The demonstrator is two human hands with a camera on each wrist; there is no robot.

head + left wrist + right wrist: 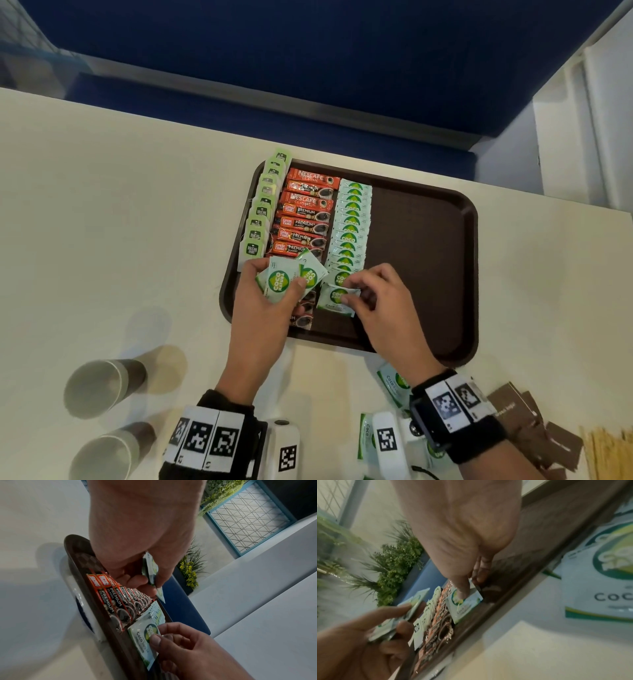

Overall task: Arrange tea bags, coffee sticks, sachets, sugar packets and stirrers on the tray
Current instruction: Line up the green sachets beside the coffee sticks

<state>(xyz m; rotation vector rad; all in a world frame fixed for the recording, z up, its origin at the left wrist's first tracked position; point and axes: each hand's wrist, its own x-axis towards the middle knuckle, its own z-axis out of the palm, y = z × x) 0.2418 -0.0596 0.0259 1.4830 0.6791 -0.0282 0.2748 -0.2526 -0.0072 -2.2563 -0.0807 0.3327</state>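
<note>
Now right hand (387,301) pinches sachet (337,297) at row end on tray (428,240); left hand (263,308) grips spare sachets (291,277). Risk: nudge skews overlapped row.

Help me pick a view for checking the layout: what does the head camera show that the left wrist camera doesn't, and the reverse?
Only the head view shows the tea bags along the tray's left edge, two paper cups, brown packets and stirrers off the tray.
Only the left wrist view shows potted plants and a blue lattice frame.
Both show the tray, coffee sticks, the left hand holding spare sachets, and the right hand pinching one sachet.
</note>
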